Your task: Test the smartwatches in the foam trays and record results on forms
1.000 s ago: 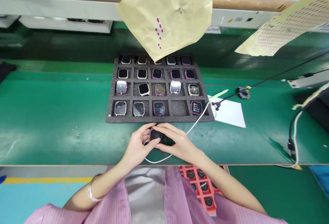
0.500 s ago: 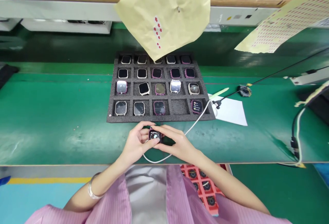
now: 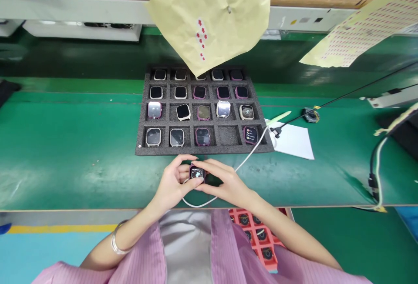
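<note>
Between my two hands is a smartwatch (image 3: 197, 172) with a purple case and a lit screen, just above the bench edge. My left hand (image 3: 174, 182) grips it from the left, with the thumb on the lower part of the screen. My right hand (image 3: 225, 180) closes on its right side, fingertips at the top and bottom edges. A white cable (image 3: 209, 203) loops beneath the hands and runs up to the right. Beyond them lies a dark foam tray (image 3: 187, 149) of strapless watches in silver and purple cases; one front-row compartment (image 3: 227, 136) holds no watch.
Yellow paper (image 3: 215, 18) with red arrow stickers hangs over the tray's back. To the right are a white card (image 3: 295, 142), a pale green stick (image 3: 279, 118), a black cable plug and a small dark device (image 3: 310, 115). A red tray (image 3: 259, 245) with round items sits below the bench.
Both hands keep the same hold on the watch. Only a very slight shift of the camera view shows.
</note>
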### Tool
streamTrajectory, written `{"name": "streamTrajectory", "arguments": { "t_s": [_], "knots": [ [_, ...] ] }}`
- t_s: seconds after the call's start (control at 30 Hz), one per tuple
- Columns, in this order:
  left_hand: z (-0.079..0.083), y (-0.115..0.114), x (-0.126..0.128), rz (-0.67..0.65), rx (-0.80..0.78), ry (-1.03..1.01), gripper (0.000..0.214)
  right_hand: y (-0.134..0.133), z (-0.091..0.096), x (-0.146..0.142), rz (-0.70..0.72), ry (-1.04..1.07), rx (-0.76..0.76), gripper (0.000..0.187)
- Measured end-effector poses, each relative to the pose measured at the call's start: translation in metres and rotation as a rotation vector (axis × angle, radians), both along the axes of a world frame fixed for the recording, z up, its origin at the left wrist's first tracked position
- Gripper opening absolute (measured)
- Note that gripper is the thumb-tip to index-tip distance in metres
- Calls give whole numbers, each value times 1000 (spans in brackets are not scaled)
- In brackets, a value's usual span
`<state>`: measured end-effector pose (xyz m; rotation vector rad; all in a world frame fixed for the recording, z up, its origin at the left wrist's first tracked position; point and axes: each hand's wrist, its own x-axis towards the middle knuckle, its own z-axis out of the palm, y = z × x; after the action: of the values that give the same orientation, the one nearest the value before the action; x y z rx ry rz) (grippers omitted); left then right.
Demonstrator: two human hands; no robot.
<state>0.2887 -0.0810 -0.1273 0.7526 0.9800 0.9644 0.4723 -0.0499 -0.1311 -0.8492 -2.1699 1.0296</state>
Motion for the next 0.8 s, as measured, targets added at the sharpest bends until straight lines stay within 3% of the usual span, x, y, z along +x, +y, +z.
{"name": "streamTrajectory", "arguments": {
  "t_s": [0.1, 0.3, 0.6, 0.8],
  "knots": [
    [0, -1, 0, -21, 30, -14, 51, 0, 0, 1, 26, 26, 40, 48],
    [1, -3, 1, -59, 105, 14, 49, 2, 2, 5, -9, -23, 259, 42],
    [0, -4, 1, -49, 39, 35, 51, 4, 3, 6, 35, 53, 64, 50],
    [1, -4, 2, -40, 28, 84, 49, 1, 4, 3, 37, -79, 175, 54]
  ]
}}
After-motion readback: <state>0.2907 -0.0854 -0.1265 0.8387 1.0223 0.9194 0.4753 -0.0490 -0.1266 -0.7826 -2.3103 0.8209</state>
